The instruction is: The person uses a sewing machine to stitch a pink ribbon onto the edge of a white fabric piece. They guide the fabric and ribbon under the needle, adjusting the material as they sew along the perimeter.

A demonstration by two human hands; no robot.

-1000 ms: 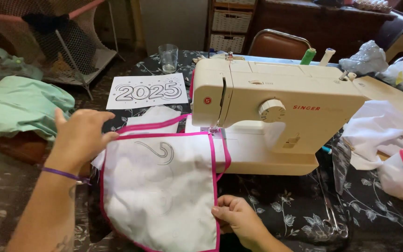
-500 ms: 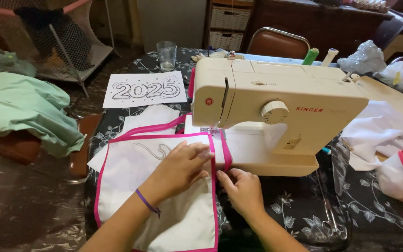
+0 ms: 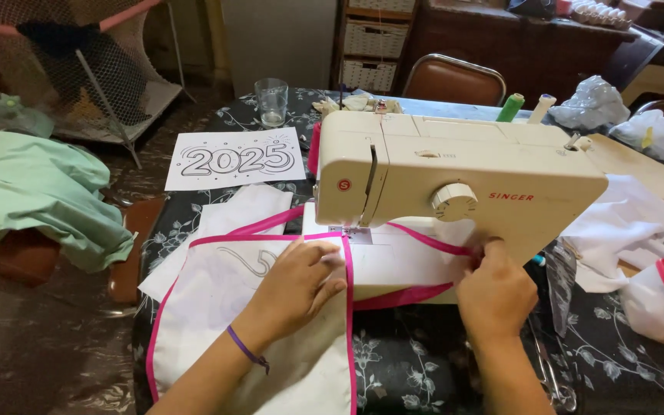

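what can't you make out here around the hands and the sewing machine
- Needle: head view, too small, shadowed under the sewing machine.
- Right hand fingertips: hidden behind pink trim.
- White fabric lower part: covered by left hand, cut off by bottom edge.

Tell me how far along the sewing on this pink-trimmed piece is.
Done: pink binding already edges the white fabric panel. In hand: the left hand presses the panel flat beside the needle of the sewing machine, and the right hand grips the pink strip on the bed. Left: that strip's loose run.
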